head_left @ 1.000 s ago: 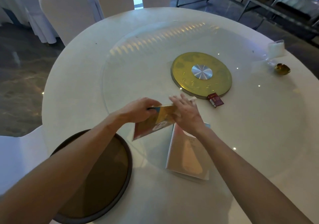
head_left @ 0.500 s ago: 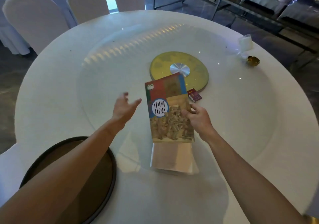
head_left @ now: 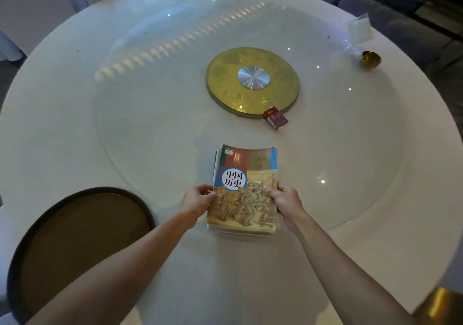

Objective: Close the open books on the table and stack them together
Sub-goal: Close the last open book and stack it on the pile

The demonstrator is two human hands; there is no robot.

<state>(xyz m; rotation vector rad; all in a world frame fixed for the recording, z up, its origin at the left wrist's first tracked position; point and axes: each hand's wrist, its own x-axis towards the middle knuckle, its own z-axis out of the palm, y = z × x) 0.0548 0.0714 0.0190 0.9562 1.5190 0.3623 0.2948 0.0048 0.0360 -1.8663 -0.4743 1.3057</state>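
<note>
While both forearms reach in from the near edge, a round dark-rimmed brown tray (head_left: 75,244) sits at the near left of the white round table (head_left: 62,104), partly overhanging its edge. Just beyond the tray, near the middle, a closed history textbook (head_left: 244,187) with a colourful cover lies on top of another closed book (head_left: 216,159), whose edges peek out along the left side and near end. The stack rests on the near rim of the glass turntable (head_left: 150,99). The left hand (head_left: 198,199) grips the stack's left edge, thumb on the cover and fingers curled under the side. The right hand (head_left: 284,199) clasps the right edge the same way, thumb lying on the cover. Farther out, a small red cigarette pack (head_left: 275,118) lies touching the rim of the gold disc (head_left: 253,81) at the turntable's centre, which carries a silver hub (head_left: 253,77). At the far right of the table stand a clear acrylic card holder (head_left: 359,30) and, just beside it, a small gold dish (head_left: 370,59). White-covered chairs (head_left: 32,6) stand beyond the far left edge.
</note>
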